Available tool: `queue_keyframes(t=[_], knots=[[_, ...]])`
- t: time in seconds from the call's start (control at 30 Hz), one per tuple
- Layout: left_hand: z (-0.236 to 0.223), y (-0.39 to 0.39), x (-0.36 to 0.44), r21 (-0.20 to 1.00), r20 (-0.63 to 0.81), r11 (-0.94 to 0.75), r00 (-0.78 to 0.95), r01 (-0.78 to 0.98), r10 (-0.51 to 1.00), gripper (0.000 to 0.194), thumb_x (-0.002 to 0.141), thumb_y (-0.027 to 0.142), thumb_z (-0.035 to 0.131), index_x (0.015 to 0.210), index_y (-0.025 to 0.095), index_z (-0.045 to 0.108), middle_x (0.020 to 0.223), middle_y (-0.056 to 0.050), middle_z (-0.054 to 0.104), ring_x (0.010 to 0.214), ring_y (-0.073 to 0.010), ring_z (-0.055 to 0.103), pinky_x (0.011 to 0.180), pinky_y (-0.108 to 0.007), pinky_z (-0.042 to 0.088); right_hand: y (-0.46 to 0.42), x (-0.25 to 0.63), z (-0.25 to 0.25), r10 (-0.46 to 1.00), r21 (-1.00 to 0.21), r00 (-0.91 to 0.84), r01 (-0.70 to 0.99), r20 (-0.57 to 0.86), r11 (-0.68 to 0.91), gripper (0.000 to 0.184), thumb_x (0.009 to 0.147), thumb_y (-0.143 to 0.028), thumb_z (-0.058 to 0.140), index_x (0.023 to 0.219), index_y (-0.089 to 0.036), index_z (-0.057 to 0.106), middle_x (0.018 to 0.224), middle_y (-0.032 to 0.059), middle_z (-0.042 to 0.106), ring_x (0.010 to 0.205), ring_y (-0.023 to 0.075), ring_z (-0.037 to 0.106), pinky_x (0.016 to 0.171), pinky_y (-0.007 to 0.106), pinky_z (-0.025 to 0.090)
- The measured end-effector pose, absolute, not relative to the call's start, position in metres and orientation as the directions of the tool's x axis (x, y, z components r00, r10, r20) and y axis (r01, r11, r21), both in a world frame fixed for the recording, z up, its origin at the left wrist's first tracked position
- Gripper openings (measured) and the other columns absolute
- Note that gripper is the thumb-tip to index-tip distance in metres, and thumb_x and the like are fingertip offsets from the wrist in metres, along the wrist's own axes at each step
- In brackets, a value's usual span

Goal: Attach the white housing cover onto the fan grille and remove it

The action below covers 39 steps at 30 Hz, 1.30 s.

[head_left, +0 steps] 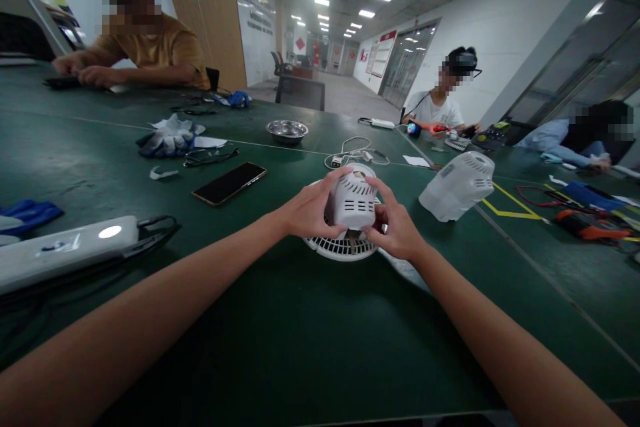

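Note:
A white fan lies face down on the green table (310, 347), its round grille (340, 248) on the surface. Both hands grip the white slotted motor housing (354, 203) on the fan's back. My left hand (307, 208) wraps its fingers round the housing's left side and top. My right hand (396, 230) presses against its lower right side with curled fingers. A second white plastic housing part (457, 185) lies on its side just to the right, apart from both hands.
A black phone (229, 183), gloves (167, 139), a metal bowl (287, 129) and a white cable (353, 150) lie beyond the fan. A white power strip (65, 247) sits at left. Tools (590, 223) lie at right. Three people work at the table's far sides.

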State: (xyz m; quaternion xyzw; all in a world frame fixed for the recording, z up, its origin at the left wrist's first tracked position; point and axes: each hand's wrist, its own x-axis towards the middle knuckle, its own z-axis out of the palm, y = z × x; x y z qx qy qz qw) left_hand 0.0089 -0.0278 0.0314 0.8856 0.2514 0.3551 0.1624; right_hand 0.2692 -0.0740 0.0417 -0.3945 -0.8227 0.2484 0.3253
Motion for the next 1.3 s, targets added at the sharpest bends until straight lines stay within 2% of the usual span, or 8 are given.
queue_keyframes(t=[0.23,0.33,0.47,0.7,0.83,0.93,1.07,1.3], knots=[[0.030,-0.019,0.003,0.465,0.544,-0.834,0.648,0.296,0.533,0.119,0.071,0.063,0.087,0.164,0.028,0.022,0.165,-0.021,0.041,0.141,-0.0466,0.052,0.116,-0.061,0.044,-0.076,0.266,0.044,0.806,-0.601,-0.481,0.547,0.345,0.583,0.092,0.085,-0.045,0.071,0.163,-0.031,0.025,0.090,0.0011,0.074,0.061,0.0214,0.067,0.070,0.047,0.064],[0.028,-0.020,0.006,0.452,0.552,-0.809,0.595,0.376,0.585,0.115,0.072,0.066,0.086,0.165,0.028,0.027,0.156,-0.021,0.051,0.131,-0.0442,0.059,0.109,-0.060,0.049,-0.074,0.263,0.041,0.799,-0.517,-0.409,0.612,0.441,0.599,0.102,0.079,-0.058,0.080,0.162,-0.031,0.028,0.125,0.0109,0.073,0.092,0.0331,0.074,0.090,0.059,0.062],[0.025,-0.021,0.009,0.439,0.545,-0.780,0.559,0.445,0.625,0.102,0.085,0.061,0.077,0.167,0.029,0.026,0.142,-0.017,0.063,0.117,-0.0364,0.066,0.106,-0.058,0.049,-0.066,0.267,0.035,0.739,-0.408,-0.331,0.667,0.587,0.623,0.102,0.076,-0.051,0.083,0.161,-0.034,0.029,0.164,0.0132,0.046,0.132,0.0440,0.060,0.110,0.069,0.050],[0.006,-0.004,-0.007,0.697,0.399,-0.451,0.220,0.558,0.890,0.066,0.107,0.062,0.034,0.142,0.013,0.062,0.139,-0.020,0.067,0.132,-0.0370,0.060,0.114,-0.059,0.043,-0.052,0.289,0.023,0.859,-0.596,-0.210,0.642,0.467,0.482,0.103,0.078,-0.044,0.083,0.164,-0.032,0.028,0.139,0.0133,0.067,0.103,0.0356,0.072,0.097,0.067,0.059],[0.002,0.004,-0.018,0.872,0.402,-0.441,0.204,0.212,0.893,0.069,0.105,0.067,0.035,0.137,0.013,0.064,0.134,-0.017,0.070,0.120,-0.0306,0.069,0.105,-0.047,0.053,-0.042,0.294,0.022,0.894,-0.746,-0.150,0.503,0.421,0.436,0.102,0.073,-0.054,0.088,0.157,-0.030,0.037,0.118,0.0093,0.075,0.096,0.0337,0.075,0.090,0.061,0.062],[0.005,0.004,-0.021,0.837,0.526,-0.546,0.235,0.028,0.818,0.070,0.103,0.071,0.039,0.139,0.015,0.064,0.137,-0.016,0.069,0.124,-0.0298,0.067,0.107,-0.045,0.052,-0.038,0.294,0.028,0.910,-0.851,-0.059,0.332,0.411,0.406,0.089,0.076,-0.057,0.083,0.150,-0.028,0.043,0.122,0.0096,0.075,0.099,0.0326,0.075,0.086,0.053,0.064],[0.011,-0.002,-0.016,0.788,0.585,-0.612,0.232,0.064,0.777,0.066,0.095,0.073,0.056,0.129,0.018,0.069,0.134,-0.015,0.072,0.122,-0.0311,0.068,0.105,-0.047,0.055,-0.045,0.294,0.038,0.960,-0.941,-0.077,0.189,0.270,0.280,0.056,0.090,-0.064,0.060,0.132,-0.026,0.060,0.106,0.0069,0.078,0.093,0.0300,0.076,0.080,0.048,0.064],[0.016,-0.013,-0.002,0.900,0.375,-0.408,0.203,0.154,0.904,0.034,0.091,0.051,0.075,0.095,0.018,0.077,0.087,-0.009,0.081,0.080,-0.0250,0.077,0.078,-0.045,0.066,-0.045,0.294,0.015,0.940,-0.940,-0.281,0.224,0.191,0.258,0.053,0.098,-0.068,0.043,0.112,-0.025,0.069,0.087,0.0064,0.077,0.087,0.0292,0.076,0.077,0.051,0.063]])
